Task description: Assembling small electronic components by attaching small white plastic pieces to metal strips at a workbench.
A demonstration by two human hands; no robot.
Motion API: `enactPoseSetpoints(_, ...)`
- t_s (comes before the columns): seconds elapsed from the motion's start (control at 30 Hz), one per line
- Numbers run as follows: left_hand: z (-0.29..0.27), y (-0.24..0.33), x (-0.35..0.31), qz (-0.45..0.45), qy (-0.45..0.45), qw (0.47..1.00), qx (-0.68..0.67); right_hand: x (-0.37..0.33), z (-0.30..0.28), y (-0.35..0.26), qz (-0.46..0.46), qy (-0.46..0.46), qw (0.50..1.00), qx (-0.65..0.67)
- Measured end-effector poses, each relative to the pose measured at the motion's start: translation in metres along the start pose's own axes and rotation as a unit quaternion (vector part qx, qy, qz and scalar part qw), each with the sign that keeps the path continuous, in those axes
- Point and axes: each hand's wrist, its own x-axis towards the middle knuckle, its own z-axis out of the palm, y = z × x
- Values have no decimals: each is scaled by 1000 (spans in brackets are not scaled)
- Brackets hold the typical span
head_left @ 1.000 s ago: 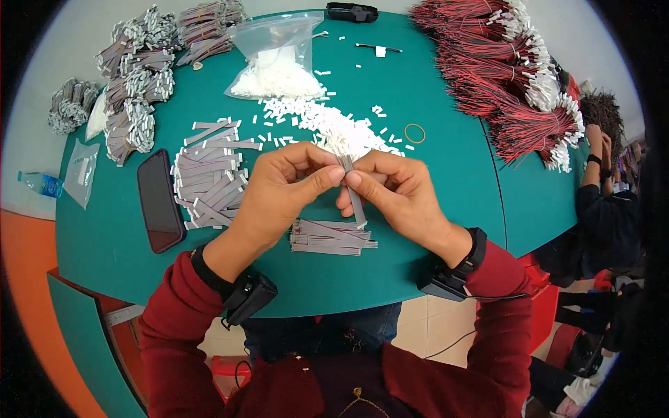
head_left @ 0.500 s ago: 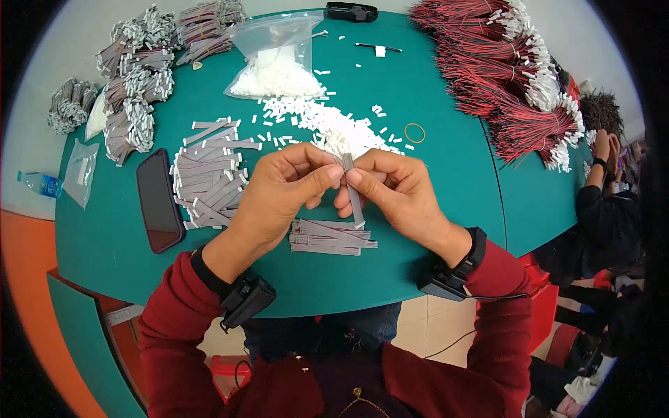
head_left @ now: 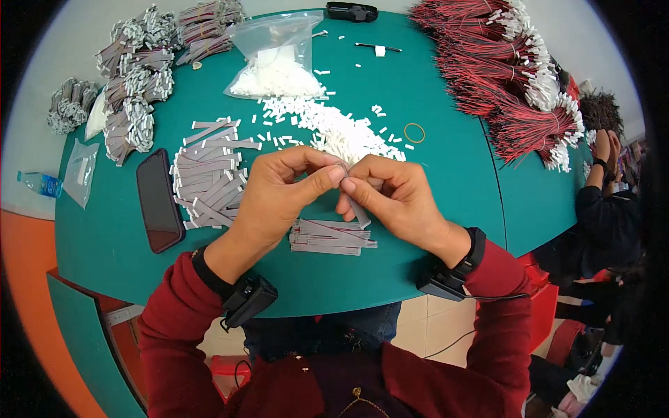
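A short grey ribbon cable (head_left: 359, 212) slants down from between my hands, its lower end showing a pale tip. My right hand (head_left: 394, 195) pinches it with thumb and forefinger. My left hand (head_left: 279, 191) is closed at the cable's upper end, thumb against forefinger; the fingertips hide what is between them. Just below lies a neat stack of similar ribbon cables (head_left: 327, 238) with bare wire ends. Beyond my fingers spreads a heap of small white connector housings (head_left: 348, 132). Left of my left hand is a loose pile of ribbon cables (head_left: 209, 177) with white ends.
A dark phone (head_left: 159, 202) lies left of the pile. A clear bag of white housings (head_left: 279, 73) stands behind. Bundled grey cables (head_left: 136, 90) sit far left, red-black wire bundles (head_left: 509, 76) far right. A rubber band (head_left: 414, 132) lies on the green table (head_left: 446, 188). Another person's hands (head_left: 608, 150) show far right.
My hands have drawn slightly closer together over the cable's upper end, covering more of it. The cable's lower end has swung a little to the right.
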Motion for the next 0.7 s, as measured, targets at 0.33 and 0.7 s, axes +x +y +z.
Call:
enactPoseSetpoints(0.33, -4, -5, 1, -46, 15, 999, -21, 0, -1, 1, -24, 8, 999, 19)
enactPoseSetpoints(0.7, -4, 3, 0, -89, -8, 995, -49, 1, 0, 2, -30, 17, 999, 22)
